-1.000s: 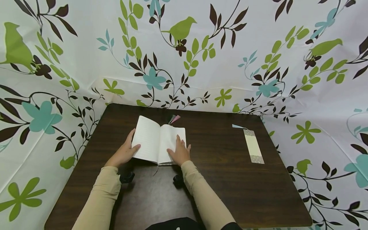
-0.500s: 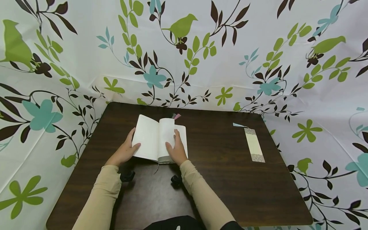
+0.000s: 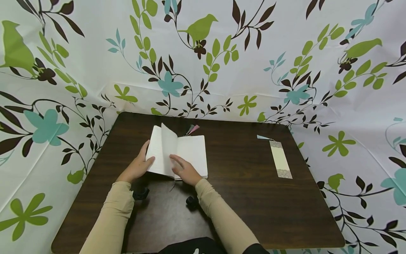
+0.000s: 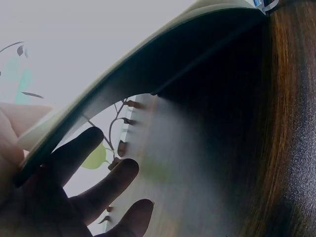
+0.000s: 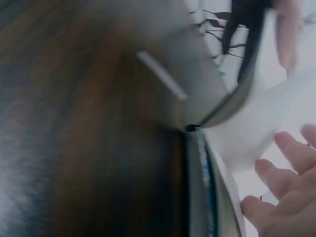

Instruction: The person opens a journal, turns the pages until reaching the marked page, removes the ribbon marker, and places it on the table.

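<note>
An open notebook [image 3: 192, 151] with white pages lies on the dark wooden table. My left hand [image 3: 135, 169] grips its left side, thumb on the page and fingers under the cover. In the left wrist view that cover [image 4: 118, 74] is tilted up off the table, the fingers [image 4: 106, 185] spread beneath it. One page [image 3: 169, 143] stands partly raised near the spine, leaning left. My right hand [image 3: 186, 172] is over the spine with its fingers extended against this page. In the right wrist view the fingertips [image 5: 269, 170] are right at the curved page [image 5: 252, 138].
A pale bookmark [image 3: 280, 160] with a light blue tassel [image 3: 264, 137] lies to the right. Dark and pink tassels [image 3: 192, 129] stick out beyond the notebook's far edge. A thin ribbon [image 3: 172, 186] hangs from its near edge. Patterned cloth [image 3: 241, 77] surrounds the table [image 3: 241, 204].
My right hand has swept left from the right page to the spine, carrying a page over with it. The right page now lies uncovered. My left hand keeps its grip.
</note>
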